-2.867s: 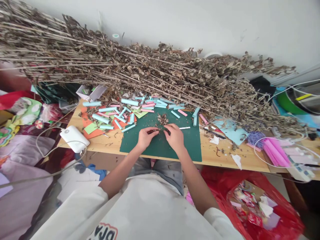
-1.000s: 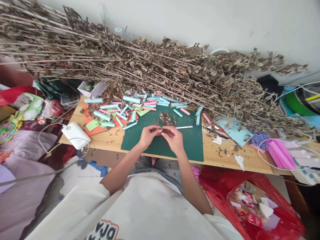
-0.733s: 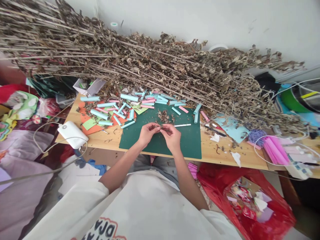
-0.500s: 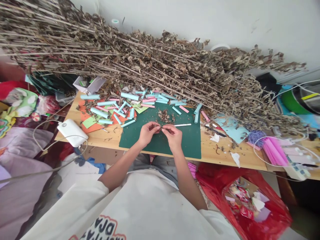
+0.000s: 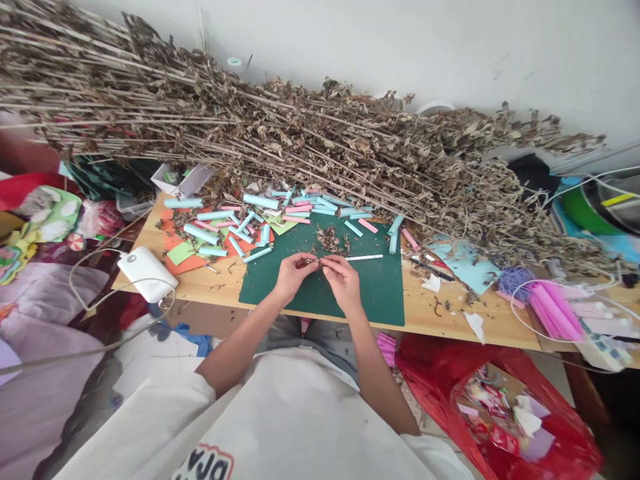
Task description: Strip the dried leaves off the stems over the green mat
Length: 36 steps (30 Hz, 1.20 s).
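My left hand [image 5: 293, 275] and my right hand [image 5: 342, 280] meet fingertip to fingertip above the green cutting mat [image 5: 380, 287]. Both are closed in a pinch, with a bit of brown dried leaf showing between the left fingers. What the right fingertips hold is too small to make out. Just beyond them lies a small heap of crumbled dried leaves [image 5: 330, 239]. A thin white stick [image 5: 367, 257] rests on the mat beside my right fingers. Many blue paper tubes [image 5: 261, 201] and pink paper tubes [image 5: 369, 226] are scattered along the mat's far side and to its left.
Bundled dried stalks [image 5: 320, 127] stretch across the back of the wooden table [image 5: 425, 320]. A white power bank [image 5: 147, 273] with a cable lies at the left edge. Blue paper [image 5: 465, 260] and purple yarn [image 5: 515, 283] sit at right. A red plastic bag [image 5: 430, 367] of scraps stands below.
The view has shifted slightly. My hands stay together, and my fingers have moved a little, with more dried leaf showing at the left fingertips.
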Each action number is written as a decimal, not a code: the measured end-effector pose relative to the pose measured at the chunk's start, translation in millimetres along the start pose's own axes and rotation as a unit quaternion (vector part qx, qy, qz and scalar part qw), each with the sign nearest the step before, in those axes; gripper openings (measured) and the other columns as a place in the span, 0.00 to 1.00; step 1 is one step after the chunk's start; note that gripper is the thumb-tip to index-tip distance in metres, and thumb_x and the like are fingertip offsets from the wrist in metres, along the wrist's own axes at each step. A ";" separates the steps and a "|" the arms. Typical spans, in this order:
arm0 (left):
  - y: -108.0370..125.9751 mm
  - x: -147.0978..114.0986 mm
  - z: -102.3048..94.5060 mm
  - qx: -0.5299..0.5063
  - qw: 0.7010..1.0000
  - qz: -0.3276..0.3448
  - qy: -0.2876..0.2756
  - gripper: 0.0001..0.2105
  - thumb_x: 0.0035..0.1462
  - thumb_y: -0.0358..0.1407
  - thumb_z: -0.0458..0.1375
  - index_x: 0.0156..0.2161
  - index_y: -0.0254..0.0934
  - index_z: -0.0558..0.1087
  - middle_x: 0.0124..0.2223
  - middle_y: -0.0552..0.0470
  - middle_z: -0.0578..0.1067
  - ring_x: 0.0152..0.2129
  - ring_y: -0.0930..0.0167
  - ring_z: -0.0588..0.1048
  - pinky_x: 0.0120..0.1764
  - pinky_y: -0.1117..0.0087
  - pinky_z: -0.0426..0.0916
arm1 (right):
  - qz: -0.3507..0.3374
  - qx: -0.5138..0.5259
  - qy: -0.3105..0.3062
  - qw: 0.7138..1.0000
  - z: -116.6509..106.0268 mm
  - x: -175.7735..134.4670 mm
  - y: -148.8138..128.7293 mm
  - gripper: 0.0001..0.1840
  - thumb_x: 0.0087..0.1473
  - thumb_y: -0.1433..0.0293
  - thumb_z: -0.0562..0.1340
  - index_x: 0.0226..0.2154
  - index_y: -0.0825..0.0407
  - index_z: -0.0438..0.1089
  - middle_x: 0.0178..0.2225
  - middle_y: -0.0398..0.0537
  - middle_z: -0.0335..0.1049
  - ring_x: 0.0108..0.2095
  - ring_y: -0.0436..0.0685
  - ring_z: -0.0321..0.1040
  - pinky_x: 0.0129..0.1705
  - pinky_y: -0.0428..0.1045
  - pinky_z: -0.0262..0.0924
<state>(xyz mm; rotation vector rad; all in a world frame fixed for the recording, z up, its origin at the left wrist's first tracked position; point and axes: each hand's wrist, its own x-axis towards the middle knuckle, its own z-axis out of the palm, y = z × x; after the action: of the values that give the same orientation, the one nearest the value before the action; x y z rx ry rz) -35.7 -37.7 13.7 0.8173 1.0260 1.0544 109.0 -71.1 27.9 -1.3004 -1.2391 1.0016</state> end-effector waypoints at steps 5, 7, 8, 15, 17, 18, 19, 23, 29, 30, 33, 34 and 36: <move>3.0 1.5 1.0 -0.009 1.000 -0.024 -0.001 0.16 0.39 0.38 0.72 0.34 0.33 0.76 0.30 0.51 0.78 0.28 0.72 0.76 0.40 0.68 0.71 | 0.016 0.009 0.008 1.000 -1.4 0.5 7.8 0.17 0.54 0.60 0.63 0.46 0.48 0.75 0.44 0.51 0.73 0.42 0.56 0.72 0.47 0.52 0.70; 4.2 1.2 2.9 -0.013 1.000 -0.024 -0.006 0.16 0.39 0.38 0.72 0.34 0.32 0.76 0.30 0.52 0.78 0.28 0.73 0.75 0.39 0.69 0.71 | 0.000 -0.038 0.015 0.999 -1.3 -0.1 6.9 0.15 0.54 0.61 0.63 0.44 0.47 0.76 0.42 0.50 0.74 0.39 0.55 0.72 0.43 0.51 0.70; 4.6 0.9 3.7 -0.015 1.000 -0.024 -0.008 0.16 0.40 0.38 0.71 0.34 0.32 0.76 0.30 0.52 0.77 0.28 0.73 0.75 0.39 0.70 0.70 | -0.012 -0.066 0.017 0.998 -1.0 -0.6 5.6 0.14 0.55 0.61 0.63 0.42 0.47 0.76 0.41 0.50 0.75 0.38 0.55 0.72 0.42 0.51 0.70; 8.5 -1.3 -0.3 -0.012 0.998 -0.053 -0.038 0.17 0.40 0.39 0.71 0.35 0.33 0.75 0.29 0.53 0.76 0.26 0.75 0.73 0.37 0.71 0.71 | -0.102 -0.189 0.029 0.976 0.0 -6.5 4.2 0.12 0.59 0.64 0.58 0.39 0.45 0.78 0.39 0.49 0.77 0.39 0.55 0.73 0.46 0.52 0.68; 9.3 -1.1 -2.5 0.011 0.997 -0.053 -0.059 0.16 0.41 0.39 0.71 0.34 0.33 0.75 0.29 0.53 0.76 0.26 0.74 0.74 0.36 0.71 0.70 | -0.110 -0.198 0.026 0.974 -0.8 -8.6 7.2 0.12 0.60 0.65 0.58 0.38 0.45 0.78 0.38 0.49 0.77 0.39 0.55 0.73 0.46 0.52 0.68; 9.2 -0.8 -3.0 0.027 0.996 -0.048 -0.067 0.16 0.41 0.39 0.71 0.34 0.33 0.76 0.29 0.52 0.76 0.27 0.74 0.74 0.36 0.71 0.70 | -0.112 -0.201 0.025 0.973 -1.1 -9.6 8.5 0.12 0.60 0.65 0.57 0.37 0.45 0.78 0.38 0.48 0.77 0.39 0.55 0.73 0.46 0.52 0.68; 8.8 -0.5 -3.0 0.042 0.996 -0.039 -0.072 0.15 0.41 0.39 0.71 0.33 0.33 0.76 0.29 0.52 0.76 0.27 0.74 0.74 0.36 0.71 0.70 | -0.111 -0.204 0.025 0.972 -1.2 -10.3 9.3 0.12 0.60 0.65 0.57 0.36 0.45 0.78 0.38 0.48 0.77 0.38 0.55 0.73 0.46 0.52 0.68; 5.4 1.6 0.1 0.050 0.997 -0.021 -0.049 0.14 0.40 0.38 0.71 0.31 0.32 0.76 0.29 0.52 0.76 0.25 0.75 0.73 0.34 0.73 0.68 | -0.073 -0.179 0.063 0.979 -1.2 -9.8 9.8 0.11 0.59 0.66 0.57 0.34 0.49 0.76 0.33 0.48 0.75 0.33 0.55 0.72 0.41 0.51 0.67; 3.9 4.1 -0.6 -0.003 0.998 -0.065 -0.022 0.18 0.38 0.40 0.72 0.34 0.32 0.77 0.28 0.51 0.78 0.27 0.72 0.75 0.37 0.69 0.71 | -0.027 -0.172 0.095 0.980 -8.9 -2.6 12.8 0.10 0.56 0.65 0.59 0.34 0.50 0.76 0.34 0.49 0.76 0.35 0.56 0.72 0.42 0.52 0.67; 3.8 4.4 -0.9 -0.009 0.997 -0.071 -0.026 0.18 0.37 0.40 0.73 0.34 0.32 0.78 0.29 0.51 0.78 0.28 0.71 0.76 0.38 0.68 0.71 | -0.025 -0.170 0.076 0.982 -10.0 -1.6 13.7 0.09 0.55 0.65 0.60 0.34 0.50 0.76 0.35 0.49 0.76 0.36 0.56 0.72 0.42 0.52 0.68; 3.1 5.1 0.0 -0.025 0.996 -0.075 -0.035 0.19 0.37 0.38 0.73 0.36 0.33 0.78 0.31 0.50 0.79 0.29 0.72 0.76 0.41 0.68 0.70 | 0.008 -0.083 0.037 0.996 -10.5 0.1 16.1 0.11 0.52 0.65 0.63 0.38 0.50 0.76 0.37 0.50 0.76 0.35 0.55 0.73 0.41 0.52 0.70; 2.6 5.2 0.6 -0.028 0.996 -0.073 -0.039 0.18 0.37 0.38 0.73 0.36 0.33 0.79 0.32 0.50 0.79 0.29 0.72 0.76 0.42 0.68 0.70 | 0.020 -0.044 0.031 0.998 -10.0 0.4 16.5 0.13 0.51 0.65 0.64 0.40 0.51 0.75 0.38 0.50 0.76 0.35 0.55 0.73 0.41 0.52 0.70; 1.5 5.2 2.0 -0.028 0.996 -0.069 -0.049 0.17 0.38 0.37 0.73 0.36 0.33 0.79 0.34 0.50 0.79 0.30 0.73 0.76 0.42 0.68 0.70 | 0.030 0.001 0.026 0.999 -9.1 0.7 16.0 0.16 0.51 0.63 0.65 0.43 0.50 0.75 0.39 0.50 0.76 0.36 0.55 0.74 0.41 0.52 0.71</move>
<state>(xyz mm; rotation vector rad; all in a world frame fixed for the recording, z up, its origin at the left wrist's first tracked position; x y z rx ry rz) -33.5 -32.5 14.3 0.7350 0.9517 0.9140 120.0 -70.5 13.2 -1.3612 -1.1659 1.0051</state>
